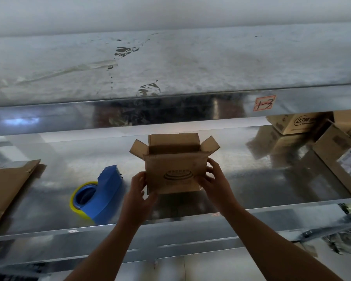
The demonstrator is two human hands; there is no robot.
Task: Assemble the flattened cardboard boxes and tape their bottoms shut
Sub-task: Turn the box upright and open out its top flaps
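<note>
Head view: one small box (170,171) is squared up w/ its top flaps standing open. Its btm is hidden, so can't tell if it's taped. The left hand (139,187) grips the box's left side and the right hand (211,179) the right side, fingers (212,165) curled round the edges, thumbs on the near face. The box sits mid-shelf, closer to the front edge; can't tell if it rests on the shelf (261,179) or is held just clear.

A blue tape dispenser (101,191) w/ a yellow-rimmed roll lies just left of the box, nobody holding it. More flat cardboard (6,183) lies at the shelf's left edge, not yet set up, so prob. at least one more box to fold and tape.

The shelf is shiny sheet metal, reflective. Brown cartons (292,122) are stacked at its back right corner, w/ a bigger one along the right edge. An upper shelf (170,67), dull and scuffed, hangs over it, w/ a label (264,103) reading "1-3" on its front edge. Pale floor shows below.
</note>
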